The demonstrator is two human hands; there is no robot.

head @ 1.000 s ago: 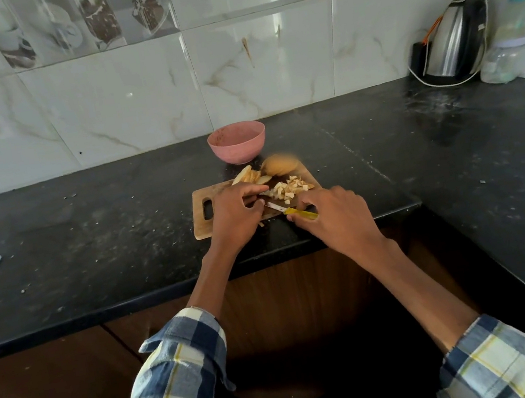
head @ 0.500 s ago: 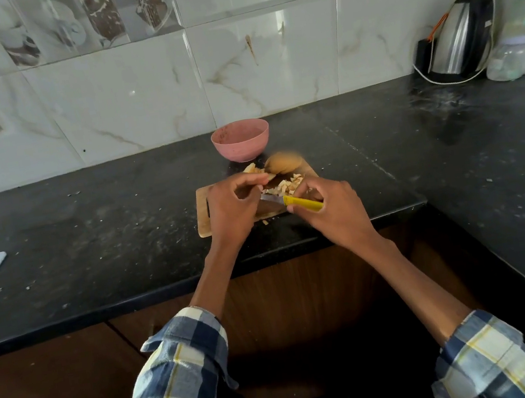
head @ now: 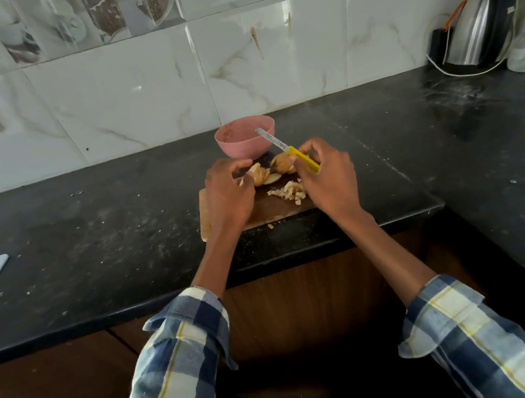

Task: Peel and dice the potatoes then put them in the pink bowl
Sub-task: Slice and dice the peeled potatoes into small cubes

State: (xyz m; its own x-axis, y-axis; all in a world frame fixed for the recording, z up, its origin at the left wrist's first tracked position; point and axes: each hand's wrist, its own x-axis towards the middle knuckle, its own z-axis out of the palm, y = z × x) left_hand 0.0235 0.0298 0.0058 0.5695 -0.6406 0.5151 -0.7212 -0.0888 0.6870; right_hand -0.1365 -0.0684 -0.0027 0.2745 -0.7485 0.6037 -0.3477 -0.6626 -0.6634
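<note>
The person's left hand (head: 227, 192) covers the left half of the wooden cutting board (head: 258, 215), fingers curled onto a pale peeled potato piece (head: 259, 177), though whether it's really pinching is hard to tell. The right hand (head: 329, 176) grips a yellow-handled knife (head: 289, 151), blade tip raised in front of the round pink plastic bowl (head: 244, 138); what's inside the bowl isn't clear. One brownish potato chunk (head: 281, 163) sits at the board's far edge, next to a small heap of pale diced cubes (head: 289, 191), too tiny to count. One stray bit lies on the black stone tabletop (head: 87, 233).
</note>
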